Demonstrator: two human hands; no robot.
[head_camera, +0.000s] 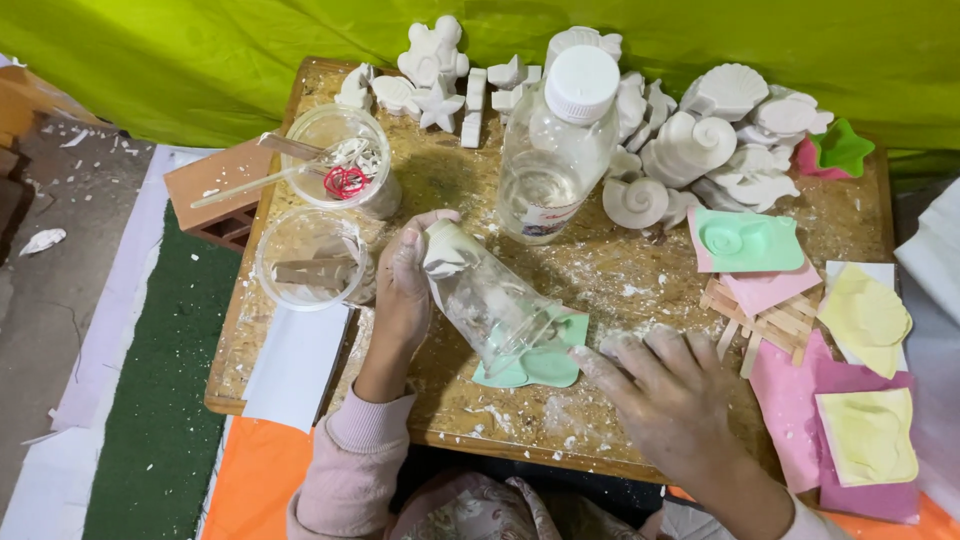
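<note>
My left hand (405, 290) grips a clear plastic cup (485, 305) by its plaster-caked base and tips it mouth-down over a light green silicone mould (550, 365) on the wooden board (600, 270). My right hand (665, 395), dusted white, rests flat on the board just right of the mould, fingers spread and touching its edge. A clear plastic bottle (555, 150) with a white cap stands behind the cup.
Several white plaster casts (690, 145) of shells and figures crowd the board's back. Two clear tubs (335, 160) with sticks sit at the left. Green, pink and yellow moulds (865, 315), wooden sticks (765, 320) and a green star mould (842, 148) lie at right. A brick (215, 195) sits left.
</note>
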